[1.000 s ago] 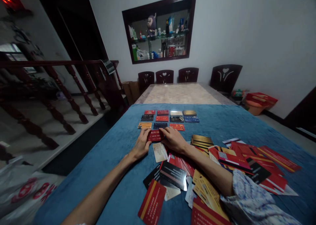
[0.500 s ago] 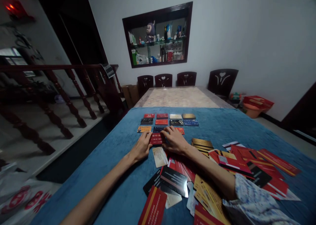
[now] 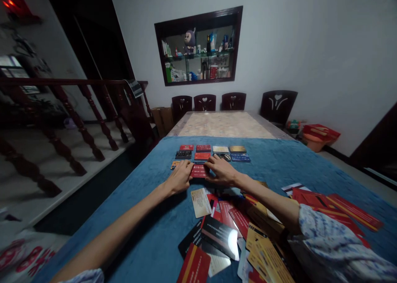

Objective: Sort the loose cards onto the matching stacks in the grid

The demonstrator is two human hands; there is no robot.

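Between both hands is a dark red card with white print, its face toward me. My left hand pinches its left end and my right hand grips its right end. Just beyond, cards lie in rows: a red card, a black card, a blue card and several others. My hands partly cover the nearest row, including an orange card. Closer to me, a cream card and a black card lie in a loose, overlapping heap.
Blue cloth covers the near part of the table. More red cards spread at the right, partly behind my right forearm. Dark chairs stand beyond the far edge. A wooden railing runs along the left.
Both hands have moved slightly forward with the dark red card, over the nearest row. My right sleeve now covers more of the cards at the right. The view has shifted a little.
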